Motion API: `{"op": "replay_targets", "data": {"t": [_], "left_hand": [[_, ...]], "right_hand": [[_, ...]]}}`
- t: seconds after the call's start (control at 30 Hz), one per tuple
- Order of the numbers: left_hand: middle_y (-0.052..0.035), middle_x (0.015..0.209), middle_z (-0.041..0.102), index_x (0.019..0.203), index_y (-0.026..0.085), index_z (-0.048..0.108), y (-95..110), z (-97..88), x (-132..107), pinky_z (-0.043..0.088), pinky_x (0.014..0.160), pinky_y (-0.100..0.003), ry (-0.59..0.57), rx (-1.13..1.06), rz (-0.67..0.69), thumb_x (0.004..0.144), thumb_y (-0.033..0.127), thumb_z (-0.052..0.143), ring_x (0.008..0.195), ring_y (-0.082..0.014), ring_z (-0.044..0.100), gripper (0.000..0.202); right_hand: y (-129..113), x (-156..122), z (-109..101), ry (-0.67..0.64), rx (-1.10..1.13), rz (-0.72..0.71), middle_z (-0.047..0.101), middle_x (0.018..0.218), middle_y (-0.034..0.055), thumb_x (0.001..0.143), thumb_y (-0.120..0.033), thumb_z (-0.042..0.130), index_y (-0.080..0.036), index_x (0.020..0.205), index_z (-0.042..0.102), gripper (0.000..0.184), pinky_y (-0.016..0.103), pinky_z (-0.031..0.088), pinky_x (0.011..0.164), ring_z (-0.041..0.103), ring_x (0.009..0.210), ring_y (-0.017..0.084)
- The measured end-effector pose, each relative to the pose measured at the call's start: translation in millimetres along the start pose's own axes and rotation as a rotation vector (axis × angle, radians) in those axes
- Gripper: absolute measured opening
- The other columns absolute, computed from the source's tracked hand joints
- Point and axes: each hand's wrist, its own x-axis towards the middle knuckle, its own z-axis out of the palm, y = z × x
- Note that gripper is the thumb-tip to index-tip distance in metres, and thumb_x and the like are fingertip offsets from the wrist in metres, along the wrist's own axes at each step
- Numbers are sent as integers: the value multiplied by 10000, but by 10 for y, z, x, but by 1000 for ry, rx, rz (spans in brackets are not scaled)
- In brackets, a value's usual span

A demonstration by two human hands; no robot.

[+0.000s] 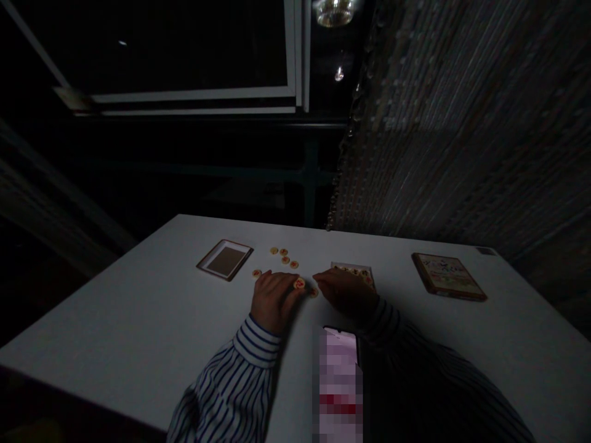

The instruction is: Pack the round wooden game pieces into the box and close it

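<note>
My left hand (pixel 271 301) is closed in a pinch on a round xiangqi piece (pixel 299 283) with a red character, held just above the table. My right hand (pixel 347 290) reaches in from the right, fingers bent together toward that piece; whether anything is in them is hidden. Below its fingertips another xiangqi piece (pixel 314 292) lies on the table. Behind my right hand, partly covered by it, stands an open box (pixel 335 264) with rows of pieces. A loose piece (pixel 257 273) lies beside my left fingers, and several more, such as this piece (pixel 294 264), lie farther back.
An empty-looking box lid or tray (pixel 225 259) lies at the left of the white table (pixel 138 307). A flat printed box (pixel 447 275) is at the right. A lit phone (pixel 340 381) lies between my forearms. A bead curtain (pixel 443 123) hangs behind the right side.
</note>
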Motion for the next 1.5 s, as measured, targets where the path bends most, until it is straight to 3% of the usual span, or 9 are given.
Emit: {"op": "replay_targets", "data": {"t": [0.17, 0.3, 0.43, 0.7, 0.93, 1.13, 1.3, 1.5], "left_hand": [[-56, 883, 674, 938, 182, 610, 113, 60, 75, 357, 882, -402, -32, -41, -10, 802, 339, 531, 848, -188, 596, 222], [-52, 884, 673, 930, 181, 612, 201, 99, 126, 343, 905, -402, -54, -65, -31, 805, 325, 529, 858, -185, 591, 208], [-48, 878, 674, 938, 182, 607, 246, 144, 167, 339, 903, -402, -43, -72, -14, 806, 319, 531, 854, -184, 590, 205], [-30, 851, 672, 933, 185, 606, 325, 236, 248, 342, 906, -381, -32, -107, 10, 804, 307, 539, 827, -163, 590, 190], [-21, 882, 669, 950, 203, 601, 376, 310, 268, 318, 945, -398, -88, -162, -22, 811, 273, 531, 857, -160, 579, 171], [-37, 874, 674, 925, 199, 610, 383, 393, 235, 369, 904, -399, -55, -246, -72, 795, 277, 549, 830, -164, 593, 163], [-57, 880, 668, 947, 198, 623, 358, 467, 161, 462, 806, -345, -37, -414, -199, 777, 301, 567, 830, -167, 601, 207], [-48, 876, 684, 877, 190, 666, 374, 511, 128, 489, 793, -291, -62, -719, -536, 765, 274, 561, 834, -158, 622, 176]], "right_hand": [[24, -15, -72, 19, -6, 46, 681, 872, 74, 817, -185, 435, -154, 910, 642, 228, 290, 470, 750, 620, 806, 160], [6, -19, -170, 29, 93, 23, 688, 811, 44, 821, -201, 445, -182, 848, 647, 204, 249, 471, 695, 627, 748, 142], [-16, -16, -239, 24, 189, 96, 684, 733, 29, 818, -212, 451, -187, 788, 649, 201, 229, 469, 620, 625, 673, 134], [108, -46, -216, 7, 436, 223, 691, 814, 51, 797, -323, 505, -187, 845, 648, 203, 265, 496, 678, 633, 746, 155], [141, -68, -221, 31, 650, 334, 685, 788, 51, 748, -379, 576, -180, 806, 649, 220, 271, 514, 670, 632, 728, 158], [145, -73, -232, 25, 636, 363, 685, 750, 44, 744, -398, 582, -175, 790, 658, 240, 255, 512, 643, 628, 688, 146], [168, -81, -224, 32, 503, 336, 687, 743, 33, 769, -367, 559, -194, 787, 661, 202, 260, 512, 629, 632, 683, 149], [227, -100, -201, 8, 372, 308, 693, 779, 28, 788, -336, 543, -198, 815, 672, 191, 253, 504, 643, 637, 721, 150]]}}
